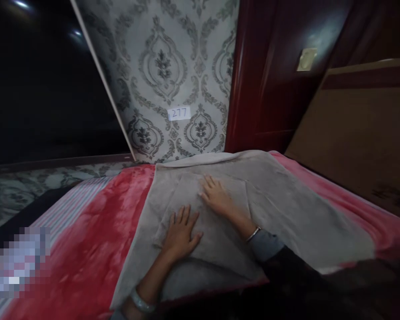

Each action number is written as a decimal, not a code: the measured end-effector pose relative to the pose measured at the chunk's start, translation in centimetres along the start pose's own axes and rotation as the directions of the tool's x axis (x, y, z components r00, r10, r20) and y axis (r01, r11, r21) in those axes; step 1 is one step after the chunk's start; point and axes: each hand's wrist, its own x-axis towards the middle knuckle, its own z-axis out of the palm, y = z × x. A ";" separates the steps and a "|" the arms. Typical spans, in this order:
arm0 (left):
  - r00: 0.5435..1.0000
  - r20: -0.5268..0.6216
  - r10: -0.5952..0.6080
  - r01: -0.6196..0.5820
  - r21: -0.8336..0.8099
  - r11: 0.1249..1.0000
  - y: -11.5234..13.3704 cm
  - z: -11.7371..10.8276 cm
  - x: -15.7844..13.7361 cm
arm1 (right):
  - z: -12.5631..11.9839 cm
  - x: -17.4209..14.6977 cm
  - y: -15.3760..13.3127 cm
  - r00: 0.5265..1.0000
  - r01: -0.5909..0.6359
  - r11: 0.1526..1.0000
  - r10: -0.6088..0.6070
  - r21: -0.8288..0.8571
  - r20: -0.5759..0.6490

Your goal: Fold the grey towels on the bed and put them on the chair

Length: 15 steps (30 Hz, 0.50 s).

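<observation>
My left hand [181,235] lies flat with its fingers spread on a smaller grey cloth [213,235]. Higher up on the same cloth rests my right hand [216,195], also flat and open. The cloth has straight edges and matches the larger grey plush blanket [293,222] beneath it, so where one ends is hard to tell in places. Neither hand grips anything. A whitish turned edge [200,160] runs along the blanket's far side.
Under the grey blanket a red and pink plush blanket [96,235] shows on both sides. A striped sheet [73,204] is at the left. A cardboard box [360,138] stands at the right, a dark screen [46,84] at the left. Patterned wallpaper [163,40] bears a paper label [179,113].
</observation>
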 end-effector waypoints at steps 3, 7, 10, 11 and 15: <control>1.000 0.013 -0.006 0.006 -0.051 0.999 0.4 0.1 -0.7 | 2.7 0.1 1.2 0.997 0.025 1.000 -0.024 -0.008 0.074; 1.000 -0.025 0.013 -0.016 -0.136 0.991 1.0 0.9 -1.7 | 6.0 -0.3 3.6 0.998 0.042 0.993 -0.037 -0.107 0.048; 0.997 -0.074 -0.032 0.020 -0.160 0.987 1.3 1.5 -2.6 | 7.3 0.1 4.9 0.997 0.065 0.985 -0.059 -0.158 0.044; 0.995 -0.085 -0.052 0.038 -0.166 0.985 1.5 1.7 -3.1 | 7.6 0.2 5.2 0.997 0.071 0.984 -0.066 -0.166 0.039; 0.989 -0.113 -0.100 0.078 -0.182 0.980 2.1 1.8 -5.3 | 8.6 0.0 5.9 0.996 0.084 0.980 -0.085 -0.180 -0.002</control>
